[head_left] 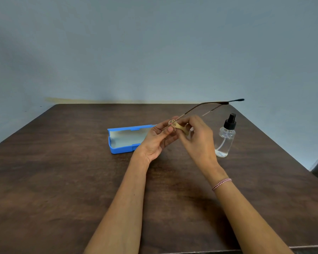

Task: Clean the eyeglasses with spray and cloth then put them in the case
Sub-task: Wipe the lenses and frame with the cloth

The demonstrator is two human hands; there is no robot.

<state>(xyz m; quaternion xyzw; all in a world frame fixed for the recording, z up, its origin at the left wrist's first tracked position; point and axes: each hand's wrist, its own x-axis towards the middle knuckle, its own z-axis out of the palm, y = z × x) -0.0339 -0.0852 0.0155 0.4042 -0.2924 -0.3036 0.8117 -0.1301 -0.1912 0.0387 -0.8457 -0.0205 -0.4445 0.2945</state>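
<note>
the eyeglasses (206,104) are held up over the table (62,180), their thin arms sticking out to the far right. the left hand (154,142) pinches the frame near the front, and the right hand (198,140) pinches a small tan cloth (181,127) on a lens. this looks like the rubbing step, so rub softly in little circles, hold the rim and not the glass, and do both sides. the blue case (117,150) lies open just to the left, ready. the spray bottle (226,138) stands on the right - don't bump it.
</note>
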